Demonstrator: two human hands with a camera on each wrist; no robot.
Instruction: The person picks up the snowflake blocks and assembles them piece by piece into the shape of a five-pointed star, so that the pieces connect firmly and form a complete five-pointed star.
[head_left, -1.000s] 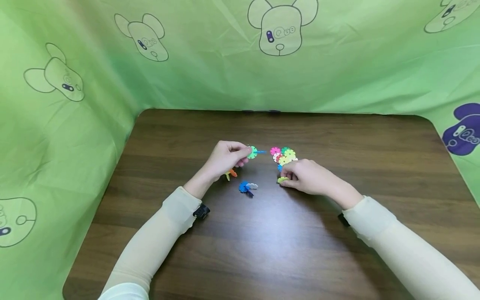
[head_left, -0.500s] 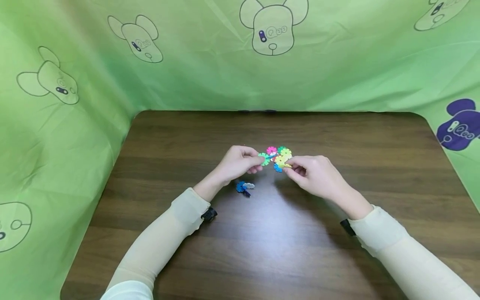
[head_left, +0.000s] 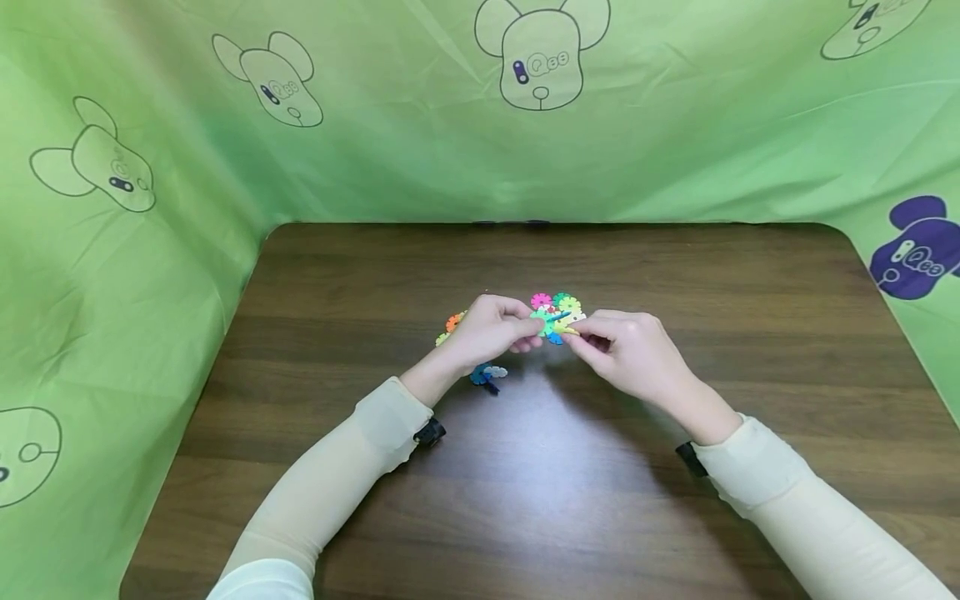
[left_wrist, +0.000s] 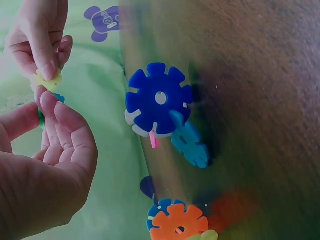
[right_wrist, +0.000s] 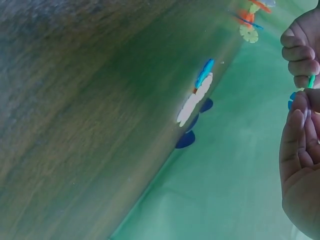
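My left hand [head_left: 497, 330] pinches a green notched plastic disc [head_left: 541, 323] between thumb and fingers. A blue disc [head_left: 558, 317], seen edge-on, sticks out of it to the right. Close by, my right hand [head_left: 632, 347] pinches a yellow notched disc [head_left: 571, 330]. In the left wrist view, the yellow disc [left_wrist: 50, 80] shows at the right fingertips, just beyond the left fingers. The right wrist view has both hands near each other at its right edge, with a sliver of the green disc [right_wrist: 311, 81] between them. Fingers cover most of the held discs.
Behind the hands lies a cluster of discs, including a pink disc [head_left: 541, 300]. A joined piece with a dark blue disc [left_wrist: 159, 95] lies nearer me, partly behind the left wrist. Orange and yellow discs [head_left: 454, 322] lie to the left. Green cloth [head_left: 420, 150] walls the wooden table [head_left: 540, 508].
My left hand has moved right with the green and blue discs. My right hand has lifted the yellow disc away from the tabletop and brought it up close to them.
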